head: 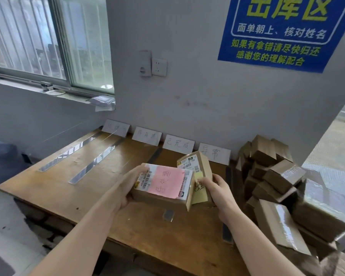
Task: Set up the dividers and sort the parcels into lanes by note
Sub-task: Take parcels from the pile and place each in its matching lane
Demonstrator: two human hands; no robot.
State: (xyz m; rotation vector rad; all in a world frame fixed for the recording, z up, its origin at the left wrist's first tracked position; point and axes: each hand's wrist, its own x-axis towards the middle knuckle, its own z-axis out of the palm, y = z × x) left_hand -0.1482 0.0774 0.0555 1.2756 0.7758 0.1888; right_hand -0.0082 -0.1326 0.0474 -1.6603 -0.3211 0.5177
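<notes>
Brown cardboard parcel with a pink note (pixel 160 199) is held above the wooden table (pixel 58 186), over its front half, left hand (pixel 127 184) curled round its left end. Right hand (pixel 219 188) grips a yellow-noted cardboard parcel (pixel 202 166) touching it. Judged light, rigid, tape-slick: hold opposite ends. Stacked brown parcels (pixel 275 176) crowd the table's right end.

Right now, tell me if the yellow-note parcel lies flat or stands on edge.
On edge: the right hand holds the yellow-note parcel with its labelled face turned sideways, beside the label-up pink-note parcel in the left hand.
</notes>
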